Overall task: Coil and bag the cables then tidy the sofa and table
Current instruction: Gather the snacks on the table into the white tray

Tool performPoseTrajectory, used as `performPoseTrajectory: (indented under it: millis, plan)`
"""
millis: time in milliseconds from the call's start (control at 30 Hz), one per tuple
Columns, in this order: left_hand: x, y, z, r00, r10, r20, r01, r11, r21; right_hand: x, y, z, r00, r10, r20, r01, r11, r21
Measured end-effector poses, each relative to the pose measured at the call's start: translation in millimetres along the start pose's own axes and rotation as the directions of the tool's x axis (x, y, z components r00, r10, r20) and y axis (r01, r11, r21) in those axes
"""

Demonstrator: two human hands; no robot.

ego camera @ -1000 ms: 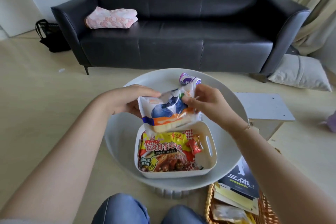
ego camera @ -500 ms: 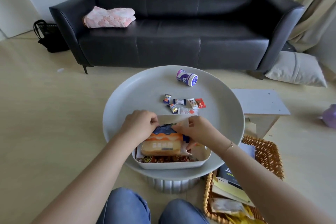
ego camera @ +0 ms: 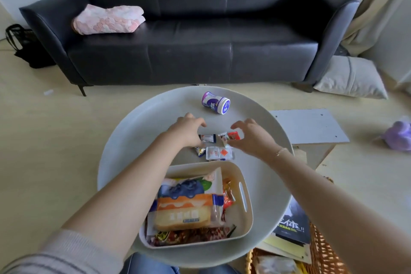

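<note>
We reach both hands toward the small cluster of wrapped sweets (ego camera: 215,145) lying at the centre of the frame on the round grey counter (ego camera: 124,140). Our left hand (ego camera: 188,130) curls over the left end of the cluster, fingers bent down toward a dark blue wrapper, but we cannot tell whether that grip has closed on anything, since the hand hides its own fingertips. Our right hand (ego camera: 251,137) comes in from the right with thumb and fingers apart, cupped around the red wrapper; nothing is clamped yet. We judge the two hands are placed on either side so they can sweep the loose pieces together in one gather.

Just below the sweets, in the lower middle of the frame, sits the cream plastic bin with slotted handles (ego camera: 244,213), near enough that a handful can drop straight in. It already holds the blue and orange bread packet (ego camera: 189,204) lying flat on top of a red noodle packet. Toward the top of the counter a purple and white round tub (ego camera: 215,103) lies on its side, well apart from the hands.

Across the top, the black leather sofa (ego camera: 189,51) carries a folded pink blanket (ego camera: 106,19) on its left seat. No cables show anywhere in view.
</note>
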State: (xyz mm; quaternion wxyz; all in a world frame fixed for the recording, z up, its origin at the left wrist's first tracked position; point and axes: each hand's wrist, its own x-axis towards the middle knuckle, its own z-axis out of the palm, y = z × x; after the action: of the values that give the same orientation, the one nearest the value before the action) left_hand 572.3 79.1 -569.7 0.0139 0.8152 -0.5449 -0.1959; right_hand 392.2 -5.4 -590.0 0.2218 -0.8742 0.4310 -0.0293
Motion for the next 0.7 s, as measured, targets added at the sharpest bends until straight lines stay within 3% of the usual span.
performPoseTrajectory:
  millis: [100, 300, 533, 600, 700]
  plan:
    - [15.5, -2.8, 15.3, 0.994, 0.043, 0.1, -0.046, 0.999, 0.023, 16.5, -4.5, 16.0, 0.999, 0.023, 0.022, -0.022, 0.998, -0.061]
    - [22.6, -21.3, 32.3, 0.99, 0.005, -0.142, -0.022, 0.993, -0.119, 26.8, -4.6, 25.7, 1.0, 0.002, -0.001, -0.002, 1.0, 0.016]
    - [9.5, -27.1, 31.1, 0.974, -0.119, -0.194, 0.058, 0.954, -0.294, 1.1, 3.0, 5.0, 0.994, 0.0, -0.113, 0.028, 0.968, 0.248]
    - [1.7, -23.6, 21.7, 0.972, -0.12, -0.203, 0.039, 0.93, -0.365, -20.0, -0.7, -15.2, 0.997, -0.07, -0.039, 0.079, 0.942, 0.328]
    - [-15.0, -13.1, 1.6, 0.973, -0.081, -0.214, -0.031, 0.88, -0.474, -54.6, -7.9, -42.3, 0.951, -0.223, 0.213, 0.145, 0.934, 0.327]
